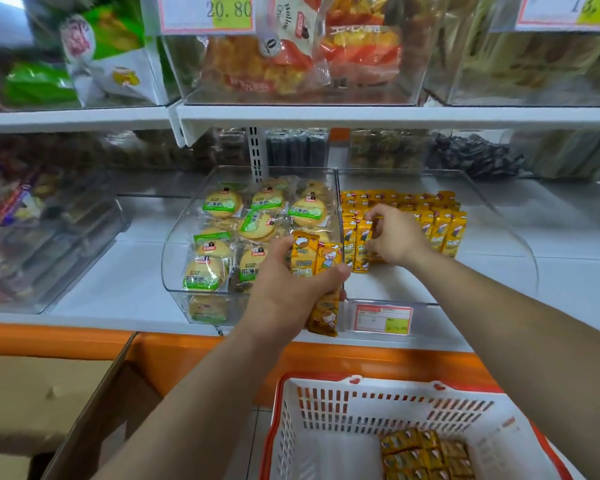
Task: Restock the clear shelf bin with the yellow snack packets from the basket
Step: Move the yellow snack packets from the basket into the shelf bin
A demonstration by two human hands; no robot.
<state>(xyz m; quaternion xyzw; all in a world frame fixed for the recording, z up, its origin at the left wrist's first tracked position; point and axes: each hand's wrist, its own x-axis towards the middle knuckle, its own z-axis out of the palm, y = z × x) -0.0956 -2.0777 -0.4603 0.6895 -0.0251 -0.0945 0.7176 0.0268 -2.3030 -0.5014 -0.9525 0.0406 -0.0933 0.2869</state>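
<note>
My left hand point(284, 289) grips a bunch of yellow snack packets point(314, 258) in front of the divider between two clear bins. My right hand point(394, 237) reaches into the clear shelf bin point(499, 216) on the right and pinches an upright yellow packet point(362, 247) at the left end of a row. More yellow packets point(440, 226) stand in rows at the back of that bin. The white and red basket point(326, 410) sits below at the bottom right, with several yellow packets point(426, 455) lying in it.
The left clear bin point(174, 265) holds round biscuits in green-labelled wrappers. A price tag point(383, 318) hangs on the right bin's front. An open cardboard box point(66, 393) stands at the lower left. An upper shelf point(326, 114) with other snack bins overhangs.
</note>
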